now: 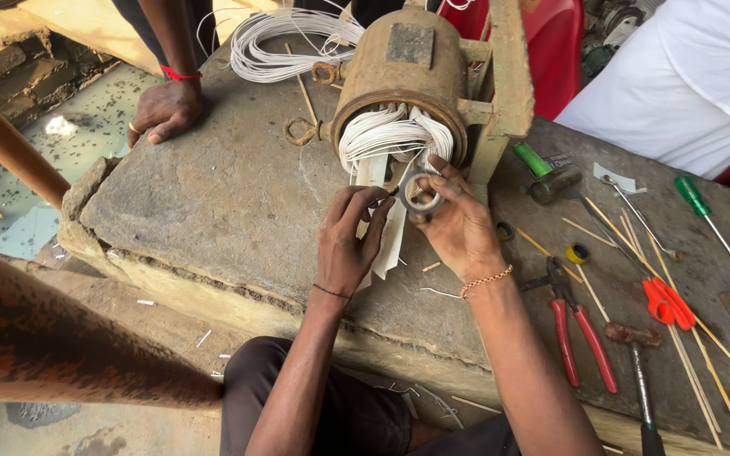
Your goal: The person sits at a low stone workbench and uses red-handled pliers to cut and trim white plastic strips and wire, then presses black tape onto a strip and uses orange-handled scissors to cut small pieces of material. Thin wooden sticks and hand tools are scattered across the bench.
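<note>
Pliers [583, 331], scissors [667, 304] and screwdrivers [711, 221] lie right of our hands. Our right hand [460, 226] grips a tape roll [422, 193]; our left hand [346, 241] seems to pinch its end, fingers hiding it, before the motor's white windings [392, 135].

Red-handled pliers [580, 331], orange scissors [667, 303], green-handled screwdriver [707, 215] and thin bamboo sticks [678, 279] on the stone slab [221, 194].

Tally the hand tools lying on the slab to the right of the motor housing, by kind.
Screwdrivers, green handles: 2
Pliers, red handles: 1
Scissors, orange handles: 1
Hammer: 1
Total: 5
</note>
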